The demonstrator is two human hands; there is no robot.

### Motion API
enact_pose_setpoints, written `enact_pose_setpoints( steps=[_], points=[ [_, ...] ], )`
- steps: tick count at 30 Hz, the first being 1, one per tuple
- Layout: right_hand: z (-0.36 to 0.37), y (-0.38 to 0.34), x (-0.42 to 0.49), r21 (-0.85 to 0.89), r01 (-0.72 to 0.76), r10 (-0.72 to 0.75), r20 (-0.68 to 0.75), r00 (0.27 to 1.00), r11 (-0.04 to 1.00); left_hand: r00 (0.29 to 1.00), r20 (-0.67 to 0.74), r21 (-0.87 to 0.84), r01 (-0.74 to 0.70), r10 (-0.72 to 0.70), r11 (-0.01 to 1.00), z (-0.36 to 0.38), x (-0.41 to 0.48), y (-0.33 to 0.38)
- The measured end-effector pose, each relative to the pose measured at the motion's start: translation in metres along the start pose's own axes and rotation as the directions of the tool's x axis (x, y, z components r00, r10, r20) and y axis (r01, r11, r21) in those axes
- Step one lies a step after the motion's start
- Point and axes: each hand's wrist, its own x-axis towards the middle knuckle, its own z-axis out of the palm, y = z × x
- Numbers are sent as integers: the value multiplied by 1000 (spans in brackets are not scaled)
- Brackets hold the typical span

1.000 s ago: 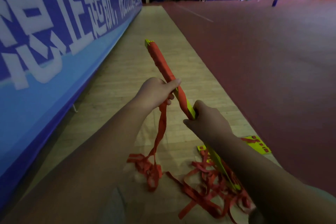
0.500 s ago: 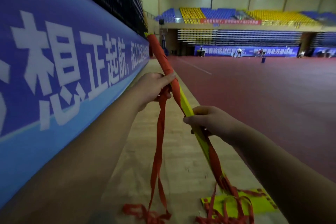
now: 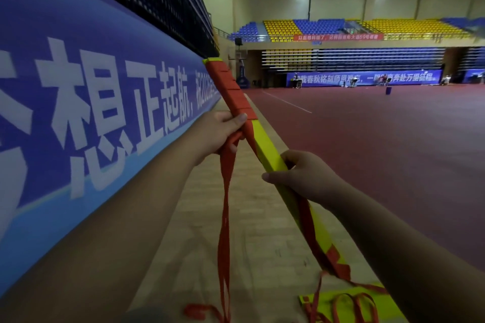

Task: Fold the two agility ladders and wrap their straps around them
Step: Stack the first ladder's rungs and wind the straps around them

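Note:
A folded bundle of yellow ladder rungs (image 3: 267, 148) slants up and away in front of me. Its upper half is wound in orange strap (image 3: 227, 86). My left hand (image 3: 219, 134) pinches the strap against the bundle where the winding ends, thumb on top. From there the loose orange strap (image 3: 225, 217) hangs down to the floor. My right hand (image 3: 299, 178) grips the bundle lower down. Below that hand more strap trails along the bundle. A second yellow ladder (image 3: 349, 307) with tangled orange straps lies on the floor at the bottom right.
A long blue banner wall (image 3: 91, 113) with white characters runs close along my left. I stand on a strip of pale wooden floor (image 3: 262, 231); a wide red court (image 3: 380, 139) spreads to the right. Distant people and stands are at the far end.
My view has lifted from the floor toward the hall, and the bundle now stands higher and closer. Both hands keep their hold; the left thumb presses the strap at the winding's lower edge.

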Motion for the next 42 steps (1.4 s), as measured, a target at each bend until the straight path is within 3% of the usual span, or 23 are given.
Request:
enact_pose_setpoints(
  steps=[5,20,30,42],
  points=[
    [14,23,-4,-55,-13,11,-36,999,998,999,39,100,32,-36,994,16,-5,-16],
    [127,136,3,-152,-76,78,8,997,985,954,72,-32,295,-292,955,93,-10,-186],
    [191,204,17,-250,-162,221,226,949,955,919,52,-57,394,-392,917,148,-33,-272],
    [206,234,27,-233,-276,347,363,865,932,851,145,39,505,-505,862,183,-20,-284]
  ],
)
